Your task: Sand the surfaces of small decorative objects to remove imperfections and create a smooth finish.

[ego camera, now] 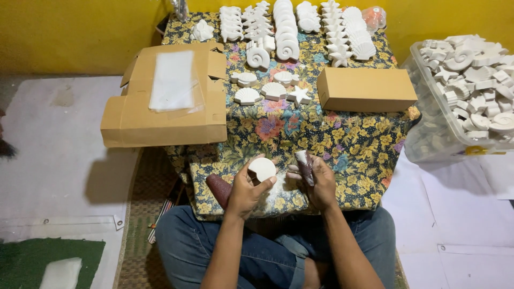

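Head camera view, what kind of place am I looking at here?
Likely a small home craft workshop: rows of white shell casts on a floral-clothed table, a clear bin of more, and the left hand holding one.

Clear bin [428, 134] of white casts cut off at right edge; lower contents blurred

— What's sitting where on the table [342, 144]?
— An open box [160, 115] is lying at nine o'clock, a closed box [365, 89] at two, shell casts [273, 92] between them, rows [292, 27] standing at twelve.
— And off the table?
— A bin [460, 101] is resting at three.
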